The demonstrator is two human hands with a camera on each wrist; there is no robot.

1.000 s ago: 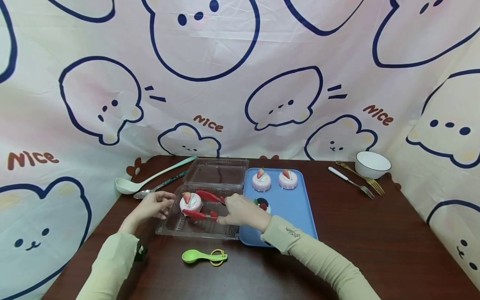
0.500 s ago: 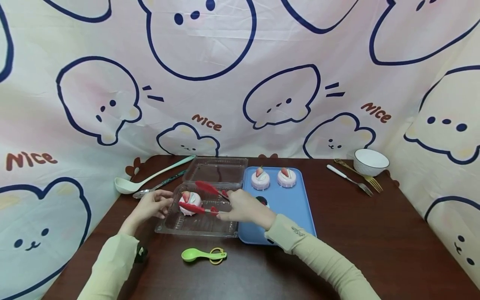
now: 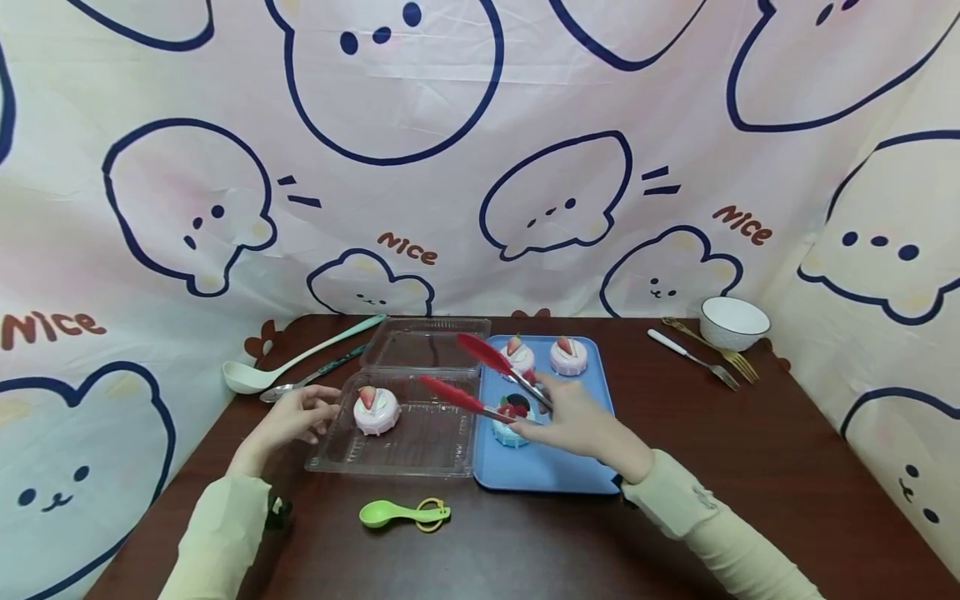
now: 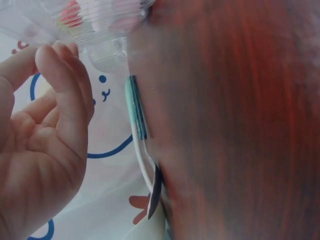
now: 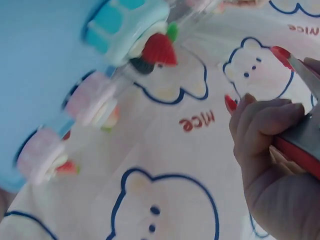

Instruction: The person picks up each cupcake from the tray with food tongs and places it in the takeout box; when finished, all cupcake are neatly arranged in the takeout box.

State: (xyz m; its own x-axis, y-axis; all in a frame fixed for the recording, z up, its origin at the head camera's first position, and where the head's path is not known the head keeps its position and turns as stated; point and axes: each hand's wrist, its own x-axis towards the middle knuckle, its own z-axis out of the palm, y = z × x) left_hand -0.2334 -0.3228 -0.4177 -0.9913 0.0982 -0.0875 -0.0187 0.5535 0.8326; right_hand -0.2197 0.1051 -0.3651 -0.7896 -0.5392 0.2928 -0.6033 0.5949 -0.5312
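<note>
Left hand [image 3: 302, 414]: fingers loosely bent, gripping nothing visible, just beside the left edge of the clear plastic hinged box [image 3: 442, 446]; contact too close to call. Probably best used as a light stop at that edge, against sliding on the dark brown wooden desk [image 3: 720, 500].
Round pink cake with white cream and strawberry [image 3: 377, 414]: upright in the left part of the box base. Seemingly well seated; best left untouched.
Clear plastic lid [image 3: 427, 343]: folded back on the far side, out of the way of reaches from the front.
Red-tipped metal tongs [image 3: 456, 396]: arms spread wide, nothing between the tips, above the box's right part and the left edge of the flat blue rectangular tray [image 3: 525, 475]. For a clean pick, lower with tips level, straddle the body below the cream, then squeeze gently; too hard a pinch likely to dent a soft side.
Round light blue cake with red and dark berries [image 3: 505, 435]: on the tray's left side, partly beneath the near tong arm. Pass high enough to spare the berries.
Rear left pink cake [image 3: 522, 358]: partly behind the far tong arm, near the rear right pink cake [image 3: 567, 358]. Approach from above, without nudging the neighbour.
Right hand [image 3: 577, 422]: fingers gripping the tong handles, thumb on the near arm; apply pressure evenly, wrist steady.
</note>
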